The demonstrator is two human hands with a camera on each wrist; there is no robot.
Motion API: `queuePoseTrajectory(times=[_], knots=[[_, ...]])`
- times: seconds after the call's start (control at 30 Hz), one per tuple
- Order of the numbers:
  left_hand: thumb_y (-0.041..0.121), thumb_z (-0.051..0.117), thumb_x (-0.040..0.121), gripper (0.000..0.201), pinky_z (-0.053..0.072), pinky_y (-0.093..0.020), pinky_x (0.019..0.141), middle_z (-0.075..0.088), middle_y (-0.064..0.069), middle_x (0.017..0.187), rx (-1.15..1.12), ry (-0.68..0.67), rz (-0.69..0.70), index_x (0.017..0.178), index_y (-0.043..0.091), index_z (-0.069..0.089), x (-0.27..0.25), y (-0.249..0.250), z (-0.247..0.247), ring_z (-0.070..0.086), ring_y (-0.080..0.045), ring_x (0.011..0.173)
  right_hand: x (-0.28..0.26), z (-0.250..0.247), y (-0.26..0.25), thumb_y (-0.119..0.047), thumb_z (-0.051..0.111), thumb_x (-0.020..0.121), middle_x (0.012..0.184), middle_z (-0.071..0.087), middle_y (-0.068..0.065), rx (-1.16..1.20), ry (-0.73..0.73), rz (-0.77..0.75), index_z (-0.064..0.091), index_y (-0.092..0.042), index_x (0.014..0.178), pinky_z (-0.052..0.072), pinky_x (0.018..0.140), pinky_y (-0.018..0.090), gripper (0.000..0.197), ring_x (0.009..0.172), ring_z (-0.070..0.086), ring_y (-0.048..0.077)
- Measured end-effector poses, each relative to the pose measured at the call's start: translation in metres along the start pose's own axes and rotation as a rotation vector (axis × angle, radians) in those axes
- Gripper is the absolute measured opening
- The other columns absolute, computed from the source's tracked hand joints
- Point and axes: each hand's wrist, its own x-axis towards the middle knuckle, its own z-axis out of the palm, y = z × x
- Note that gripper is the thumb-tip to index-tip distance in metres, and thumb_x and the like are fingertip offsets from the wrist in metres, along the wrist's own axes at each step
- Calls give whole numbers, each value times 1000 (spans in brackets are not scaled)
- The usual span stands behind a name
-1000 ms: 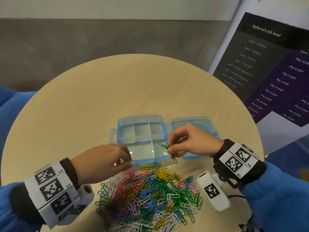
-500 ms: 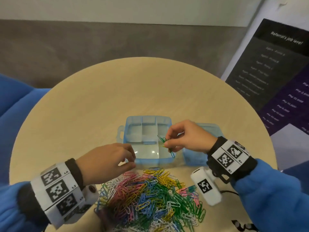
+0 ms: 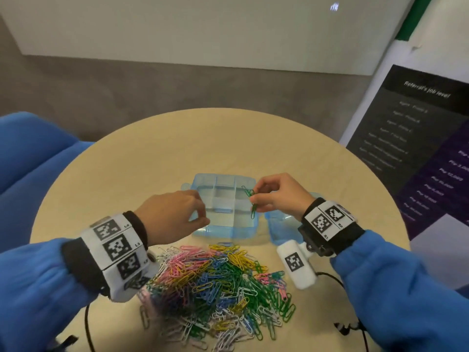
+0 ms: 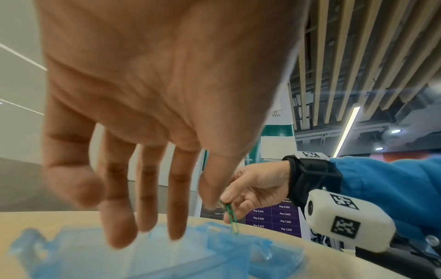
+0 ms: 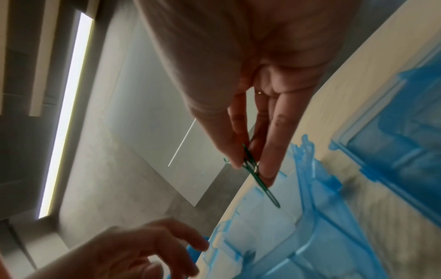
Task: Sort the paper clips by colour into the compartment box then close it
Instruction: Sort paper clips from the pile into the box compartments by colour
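Note:
The clear blue compartment box (image 3: 223,226) lies open on the round table, its compartments bare, its lid (image 3: 281,228) folded out to the right. My right hand (image 3: 253,198) pinches a few linked green paper clips (image 3: 251,200) over the box's right rear compartment; they dangle from thumb and fingers (image 5: 267,168). My left hand (image 3: 203,215) hovers at the box's left front edge with loosely curled fingers (image 4: 119,217) and holds nothing. A mixed pile of paper clips (image 3: 218,283) in pink, yellow, blue, green and white lies just in front of the box.
The table edge (image 3: 390,224) curves close on the right, with a dark poster (image 3: 416,138) standing beyond it. A blue seat (image 3: 33,153) is at the left. Cables (image 3: 330,276) trail from both wrist cameras over the table's near side.
My right hand has carried the green clips from the box's front right corner back over its right rear compartment. The left hand has stayed at the box's left front edge.

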Motion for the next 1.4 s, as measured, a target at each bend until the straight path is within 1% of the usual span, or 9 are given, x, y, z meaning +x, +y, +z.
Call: queuePoseTrajectory(times=[0.27, 0.33, 0.47, 0.57, 0.73, 0.9, 1.07, 1.23, 1.4], knots=[[37, 53, 98, 17, 41, -23, 66, 66, 18, 102, -152, 106, 46, 106, 33, 67, 33, 25, -14, 49, 2, 69, -7, -2, 2, 2, 73, 80, 79, 62, 20, 83, 69, -44, 64, -1, 79, 60, 77, 40, 10, 77, 68, 30], [35, 55, 97, 15, 41, -24, 68, 65, 19, 100, -133, 81, 60, 104, 36, 69, 44, 32, -14, 51, 1, 71, -7, -3, 1, 1, 74, 80, 77, 64, 19, 88, 100, -60, 65, -1, 78, 60, 75, 39, 9, 75, 69, 30], [37, 62, 93, 12, 47, -29, 72, 69, 9, 103, 16, -42, 91, 100, 32, 71, 72, 55, -10, 63, -17, 95, -11, -12, 2, 1, 74, 80, 73, 64, 15, 72, 165, -72, 66, -3, 75, 60, 74, 38, 10, 70, 68, 27], [43, 70, 87, 23, 42, -27, 63, 70, 4, 93, 136, -132, 84, 98, 23, 74, 90, 70, -4, 66, -21, 89, -20, -23, 5, 2, 73, 80, 74, 64, 16, 91, 180, -60, 66, 0, 79, 61, 72, 36, 8, 68, 67, 26], [25, 69, 87, 14, 44, -26, 60, 67, 3, 80, 182, -161, 89, 98, 19, 76, 98, 71, 5, 62, -21, 74, -33, -34, 13, 1, 73, 80, 70, 66, 13, 81, 173, -39, 66, 1, 81, 60, 70, 35, 7, 64, 67, 20], [19, 64, 91, 18, 43, -26, 65, 73, -1, 102, 107, -233, 114, 105, 17, 76, 100, 65, 8, 67, -23, 91, -29, -29, 14, 2, 74, 80, 74, 66, 17, 116, 174, -48, 67, 4, 83, 61, 72, 34, 8, 67, 66, 23], [20, 64, 93, 22, 42, -26, 70, 72, -3, 108, 28, -271, 160, 111, 14, 73, 99, 60, 10, 66, -22, 97, -22, -17, 10, 4, 74, 79, 70, 65, 12, 193, 170, -52, 65, 0, 78, 60, 77, 36, 9, 67, 67, 24], [31, 68, 91, 20, 36, -19, 56, 57, 9, 73, -97, -165, 149, 100, 14, 73, 91, 51, -3, 51, -11, 64, -17, -11, 6, 4, 73, 80, 72, 63, 14, 228, 190, -69, 63, -1, 76, 59, 76, 35, 12, 70, 66, 25], [34, 69, 89, 11, 32, -15, 51, 48, 16, 63, -119, -55, 66, 85, 23, 68, 76, 21, -26, 44, 1, 56, -16, 2, 4, 2, 73, 81, 78, 66, 17, 137, 131, -102, 65, -5, 78, 60, 75, 31, 10, 73, 69, 27]])
